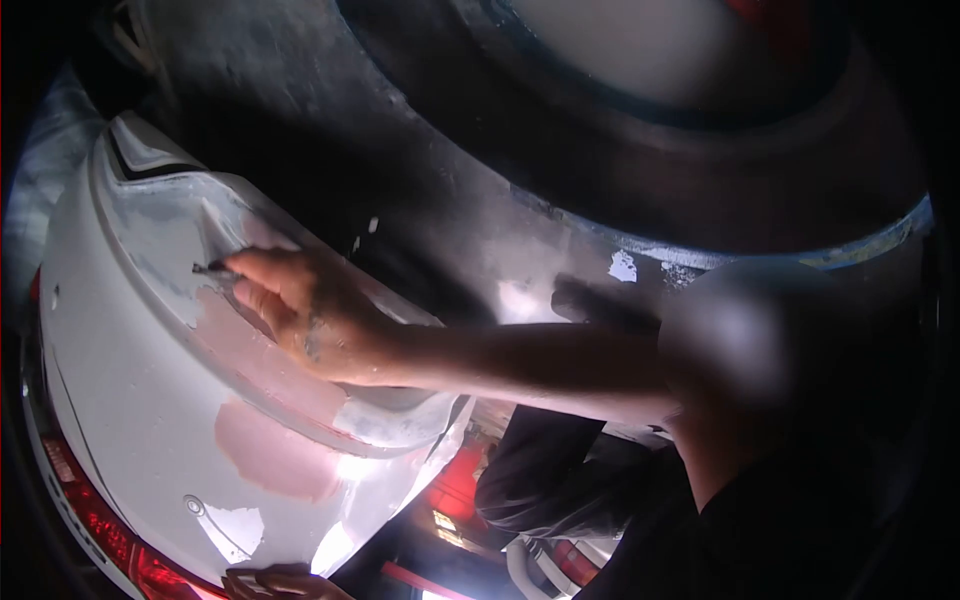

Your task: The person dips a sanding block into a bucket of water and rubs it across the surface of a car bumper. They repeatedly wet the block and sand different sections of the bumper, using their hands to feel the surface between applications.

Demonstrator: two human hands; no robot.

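Note:
A white car panel [150,400] with pink and grey patches fills the left side. My right hand [310,320] reaches in from the right over its upper curved edge, fingers closed in a pinch around a small, thin, dark-tipped tool [208,268]. The tool's tip is at the grey patch [165,240]; its exact kind is hard to make out. At the bottom edge, my left hand [285,582] lies on the panel below a round emblem or lock [193,505], its fingers stretched out and partly cut off by the frame.
Red tail lights [100,530] run along the lower left. A large dark rounded surface [640,170] with chipped paint spans the top right. Dark-clothed legs [550,480] and a red object [460,485] show at bottom centre. A blurred pale round shape [735,330] is at right.

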